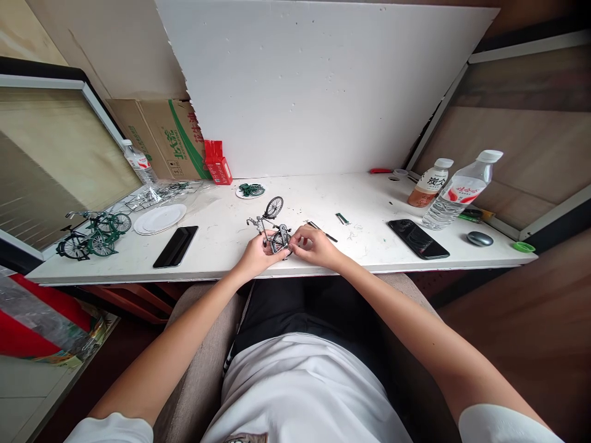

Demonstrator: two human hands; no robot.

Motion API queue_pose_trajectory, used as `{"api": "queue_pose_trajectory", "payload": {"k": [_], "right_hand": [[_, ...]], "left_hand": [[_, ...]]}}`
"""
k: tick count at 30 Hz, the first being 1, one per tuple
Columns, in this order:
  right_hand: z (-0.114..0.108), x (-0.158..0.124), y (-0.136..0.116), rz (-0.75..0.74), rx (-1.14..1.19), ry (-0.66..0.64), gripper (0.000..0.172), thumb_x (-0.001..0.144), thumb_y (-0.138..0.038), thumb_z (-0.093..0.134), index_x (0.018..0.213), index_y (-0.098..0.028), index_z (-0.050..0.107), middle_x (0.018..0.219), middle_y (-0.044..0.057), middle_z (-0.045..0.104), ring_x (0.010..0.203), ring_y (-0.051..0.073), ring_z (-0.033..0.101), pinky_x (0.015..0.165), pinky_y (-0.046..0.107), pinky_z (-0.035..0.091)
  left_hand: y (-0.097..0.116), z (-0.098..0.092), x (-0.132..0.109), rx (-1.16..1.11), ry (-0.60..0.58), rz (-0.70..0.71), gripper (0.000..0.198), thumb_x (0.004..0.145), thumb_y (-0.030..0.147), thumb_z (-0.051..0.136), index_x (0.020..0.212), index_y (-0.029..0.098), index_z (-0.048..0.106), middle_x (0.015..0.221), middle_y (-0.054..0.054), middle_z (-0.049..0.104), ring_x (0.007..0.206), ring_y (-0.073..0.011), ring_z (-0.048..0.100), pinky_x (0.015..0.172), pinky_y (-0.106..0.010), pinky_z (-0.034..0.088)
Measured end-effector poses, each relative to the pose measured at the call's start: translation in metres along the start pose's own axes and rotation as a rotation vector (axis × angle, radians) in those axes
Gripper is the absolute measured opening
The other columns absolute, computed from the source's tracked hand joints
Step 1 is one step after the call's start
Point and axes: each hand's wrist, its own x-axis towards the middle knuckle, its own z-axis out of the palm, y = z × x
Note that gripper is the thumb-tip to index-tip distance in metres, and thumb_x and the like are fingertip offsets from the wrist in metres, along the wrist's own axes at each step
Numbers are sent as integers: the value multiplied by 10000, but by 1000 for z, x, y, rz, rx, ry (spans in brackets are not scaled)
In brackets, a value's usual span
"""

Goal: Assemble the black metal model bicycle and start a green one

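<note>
A small black model bicycle (274,208) is held tilted above the front edge of the white table, one wheel pointing up and away from me. My left hand (259,253) is closed around its lower part, near the other wheel. At that wheel's right side, my right hand (314,246) has thumb and forefinger pinched together against the bicycle. Whether a tiny part sits between those fingertips I cannot make out. Just beyond my right hand lie some thin black sticks (329,232), and farther right a small green piece (342,218).
Assembled model bicycles (102,234) stand at the left, near white plates (161,218) and a phone (176,247). A plate of green parts (250,189) lies behind. At right are another phone (418,239), a water bottle (462,191), a brown drink bottle (429,183) and a mouse (479,238).
</note>
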Motion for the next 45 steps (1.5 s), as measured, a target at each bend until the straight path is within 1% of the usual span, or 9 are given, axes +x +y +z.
{"api": "queue_pose_trajectory", "payload": {"k": [7,11,18,27,30,34,39,43,45], "right_hand": [[0,1,3,-12,-25,9,114,985,-324,714,937,-229,756,964,64,770,984,231,667,841,363,540],[0,1,5,-31,-17,25,126,982,-340,729,928,-237,777,965,65,780,1008,240,671,872,380,545],[-1,0,9,66,111,-13,203,966,-416,742,930,-230,816,978,84,770,969,238,684,713,331,533],[-1,0,9,59,117,7,166,947,-376,748,902,-224,799,960,71,768,946,220,670,713,310,516],[-2,1,9,68,102,28,151,939,-359,750,901,-223,803,975,73,771,951,220,671,729,314,522],[-2,1,8,49,63,89,149,939,-357,754,900,-225,811,919,69,757,925,223,660,756,338,531],[-1,1,6,25,29,187,171,970,-375,729,898,-239,803,894,62,755,895,224,637,775,368,535],[-7,0,10,45,-19,246,180,989,-383,707,910,-242,788,939,74,771,934,245,643,766,383,539],[-14,0,15,35,-111,223,166,989,-357,698,902,-241,780,938,79,767,944,259,638,764,394,535]], "left_hand": [[-2,1,1,-18,24,-47,734,720,414,981,1305,162,617,1154,-126,789,968,-245,784,876,-372,638],[-1,1,-1,22,34,-24,703,731,436,967,1282,161,629,1124,-118,780,940,-233,771,856,-365,634],[4,2,-4,71,15,27,662,746,444,955,1263,167,648,1024,-94,783,855,-215,758,801,-335,618],[2,1,-5,115,29,24,697,748,456,958,1300,173,639,1015,-85,783,849,-215,756,804,-340,617],[-2,0,-2,56,41,-12,729,722,456,983,1298,173,638,1052,-96,786,884,-219,767,821,-346,631],[-2,-2,3,-126,37,-122,792,659,434,1031,1284,178,617,1067,-91,790,939,-237,777,849,-393,669],[9,-3,6,-319,38,-162,726,635,416,1043,1180,160,638,1054,-86,794,995,-250,767,892,-465,693],[12,-5,7,-338,80,-151,665,659,428,1027,1144,145,670,1071,-99,799,942,-235,781,876,-428,684],[10,-6,9,-349,108,-156,649,670,426,1020,1138,141,673,1084,-106,803,906,-222,788,866,-397,672]]}}
